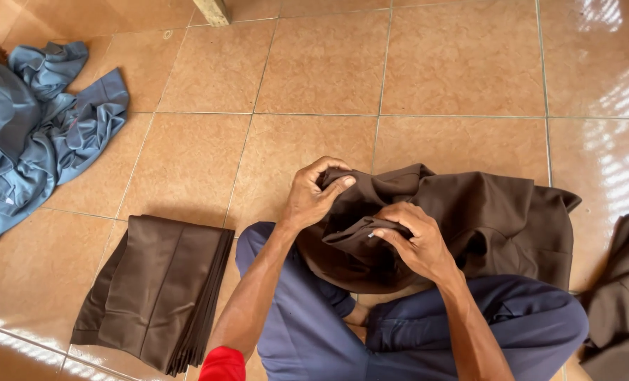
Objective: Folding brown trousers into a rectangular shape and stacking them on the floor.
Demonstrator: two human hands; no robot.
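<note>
Left of your knee, a folded brown stack lies finished. Your left hand and right hand pinch, fingers clamped, an unfolded brown garment; another brown piece waits right of it.

Lighting: bright, even daylight. Source: upper right, judged by streaked white glare on the glossy floor tiles; a fainter sheen runs along the lower left edge.
Shadows: soft and short; a dim one under the folded brown stack, deeper ones inside the folds of the brown garment held in the lap.
Focus: sharp across the centre, skin and weave clear on the left hand and right hand.
Distortion: mild wide-angle bending of tile joints near the edges.
Blur: slight softness at the corners; no motion blur.
</note>
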